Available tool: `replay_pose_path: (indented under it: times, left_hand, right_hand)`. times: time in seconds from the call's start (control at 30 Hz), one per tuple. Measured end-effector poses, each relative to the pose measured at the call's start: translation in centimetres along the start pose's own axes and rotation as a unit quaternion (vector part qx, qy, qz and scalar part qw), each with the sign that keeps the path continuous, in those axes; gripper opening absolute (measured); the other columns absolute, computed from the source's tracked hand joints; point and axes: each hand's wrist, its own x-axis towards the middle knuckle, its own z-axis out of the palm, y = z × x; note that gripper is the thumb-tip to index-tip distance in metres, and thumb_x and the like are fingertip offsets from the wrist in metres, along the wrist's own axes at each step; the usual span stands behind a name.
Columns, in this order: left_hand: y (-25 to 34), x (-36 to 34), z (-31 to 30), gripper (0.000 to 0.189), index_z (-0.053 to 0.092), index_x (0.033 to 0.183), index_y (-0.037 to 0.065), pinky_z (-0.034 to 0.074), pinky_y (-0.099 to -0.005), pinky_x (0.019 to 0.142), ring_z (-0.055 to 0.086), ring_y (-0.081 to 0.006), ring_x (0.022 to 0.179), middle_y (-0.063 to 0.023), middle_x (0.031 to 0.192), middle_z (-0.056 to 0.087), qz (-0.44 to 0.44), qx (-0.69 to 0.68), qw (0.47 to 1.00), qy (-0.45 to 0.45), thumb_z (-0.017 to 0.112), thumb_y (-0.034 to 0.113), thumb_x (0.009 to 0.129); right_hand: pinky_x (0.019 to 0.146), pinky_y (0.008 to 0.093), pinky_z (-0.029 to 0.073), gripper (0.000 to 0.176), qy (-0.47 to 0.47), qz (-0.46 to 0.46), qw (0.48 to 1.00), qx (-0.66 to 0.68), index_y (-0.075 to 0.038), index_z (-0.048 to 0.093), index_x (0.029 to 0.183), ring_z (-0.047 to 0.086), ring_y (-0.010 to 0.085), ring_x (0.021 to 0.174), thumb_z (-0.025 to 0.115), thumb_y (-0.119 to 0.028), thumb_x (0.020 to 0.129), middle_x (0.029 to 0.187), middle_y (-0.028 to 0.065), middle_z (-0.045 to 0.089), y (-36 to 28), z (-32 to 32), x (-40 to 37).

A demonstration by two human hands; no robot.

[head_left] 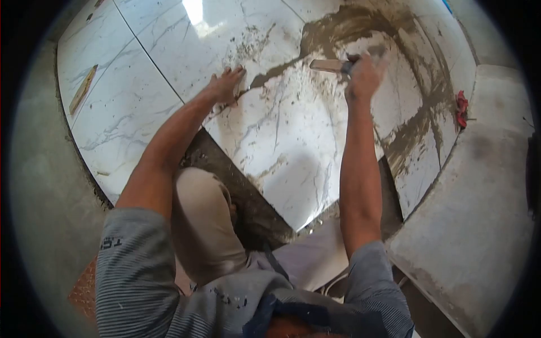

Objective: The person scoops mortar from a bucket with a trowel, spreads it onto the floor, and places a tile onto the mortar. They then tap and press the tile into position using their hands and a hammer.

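Note:
My left hand (226, 85) lies on the white marbled floor tile (276, 129), fingers stretched out near a joint streaked with wet grout. Farther to the right, my right hand (365, 76) is wrapped round a tool (327, 66) with a flat wooden part pointing left; its other end is mostly hidden by the hand. Brown-grey grout (338, 25) is smeared in a wide curve over the tiles around and beyond that hand. Spatters of it also dot the tile between my arms.
A wood strip (83, 90) lies on the tiles at the left. Dark bare ground (242, 186) shows between the tile edge and my knee. Along the right runs a concrete ledge (468, 180), with a small red object (461, 110) beside it. Grey wall (42, 146) borders the left.

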Motion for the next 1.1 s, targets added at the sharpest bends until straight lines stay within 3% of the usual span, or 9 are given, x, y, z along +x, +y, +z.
replay_pose_path:
  times: [0.13,0.17,0.3,0.4,0.57,0.67,0.7,0.83,1.1]
  left_hand:
    - [-0.1,0.1,-0.2,0.117,0.012,0.144,0.015,0.017,-0.0663,0.102,0.006,-0.032,0.138,-0.001,0.151,0.006,-0.001,-0.005,1.0,-0.019,0.084,0.017,0.052]
    - [-0.4,0.4,-0.6,0.117,0.012,0.144,0.015,0.017,-0.0663,0.102,0.006,-0.032,0.138,-0.001,0.151,0.006,-0.009,-0.009,1.0,-0.016,0.084,0.017,0.052]
    - [0.1,0.1,-0.1,0.118,0.011,0.144,0.017,0.016,-0.0663,0.102,0.006,-0.0318,0.138,-0.0002,0.151,0.006,-0.001,0.0,1.0,-0.009,0.084,0.017,0.051]
    - [-0.5,0.3,0.0,0.118,0.011,0.144,0.018,0.017,-0.066,0.102,0.007,-0.0313,0.138,0.0001,0.151,0.005,-0.011,-0.009,1.0,-0.027,0.084,0.018,0.052]
    - [-0.2,0.1,-0.1,0.117,0.012,0.144,0.019,0.017,-0.0653,0.103,0.008,-0.0294,0.138,0.0006,0.151,0.007,-0.002,-0.001,1.0,0.001,0.084,0.018,0.052]
    - [-0.3,-0.2,0.5,0.115,0.012,0.144,0.021,0.017,-0.0647,0.103,0.008,-0.0282,0.139,0.0021,0.151,0.008,-0.01,-0.008,1.0,-0.011,0.084,0.018,0.054]
    - [-0.2,-0.2,0.7,0.115,0.013,0.144,0.021,0.017,-0.0647,0.103,0.008,-0.028,0.139,0.0025,0.151,0.008,-0.014,0.0,1.0,-0.013,0.084,0.018,0.054]
    - [-0.4,0.2,-0.1,0.113,0.013,0.144,0.02,0.017,-0.0652,0.103,0.008,-0.0284,0.139,0.0028,0.151,0.007,-0.009,0.008,1.0,-0.001,0.083,0.018,0.055]
    - [-0.5,0.3,0.2,0.117,0.013,0.144,0.019,0.018,-0.0659,0.102,0.008,-0.0304,0.138,0.0019,0.151,0.007,0.0,0.002,1.0,-0.005,0.084,0.02,0.051]
  right_hand:
    - [0.063,0.0295,0.046,0.043,-0.004,0.118,0.986,0.117,-0.002,0.036,0.127,0.054,0.0164,0.067,0.05,-0.011,0.087,0.082,0.0071,0.055,-2.6,0.4,0.1]
    - [0.064,0.0293,0.046,0.042,-0.005,0.082,0.98,0.179,-0.002,0.037,0.125,0.054,0.0161,0.068,0.051,-0.01,0.086,0.088,0.008,0.054,-3.6,0.7,-0.9]
    - [0.064,0.0318,0.049,0.041,-0.05,0.105,0.992,0.054,-0.001,0.037,0.125,0.057,0.0189,0.072,0.049,-0.01,0.087,0.092,0.0087,0.053,-1.4,0.7,-1.0]
    - [0.064,0.0294,0.047,0.037,-0.023,0.092,0.98,0.174,-0.001,0.04,0.122,0.055,0.0171,0.072,0.05,-0.009,0.087,0.092,0.0072,0.052,-4.1,1.2,-2.9]
    - [0.062,0.0269,0.046,0.052,-0.05,0.13,0.986,0.093,-0.001,0.03,0.134,0.056,0.0152,0.072,0.05,-0.012,0.087,0.09,0.0095,0.056,-4.4,1.9,-3.6]
    - [0.061,0.0265,0.045,0.052,-0.047,0.109,0.98,0.16,-0.001,0.03,0.134,0.055,0.0146,0.07,0.049,-0.013,0.087,0.086,0.0089,0.056,-5.5,2.2,-5.3]
    - [0.063,0.028,0.046,0.054,-0.079,0.134,0.987,0.027,-0.001,0.028,0.136,0.055,0.015,0.069,0.049,-0.012,0.087,0.087,0.0089,0.056,-5.1,2.4,-5.6]
    - [0.065,0.0277,0.046,0.057,-0.08,0.132,0.977,0.15,0.001,0.027,0.136,0.055,0.015,0.075,0.05,-0.013,0.087,0.092,0.0099,0.056,-6.0,2.6,-6.1]
    - [0.068,0.0275,0.046,0.054,-0.085,0.117,0.973,0.182,0.002,0.029,0.135,0.054,0.0136,0.076,0.049,-0.013,0.087,0.099,0.0101,0.054,-6.8,2.8,-7.0]
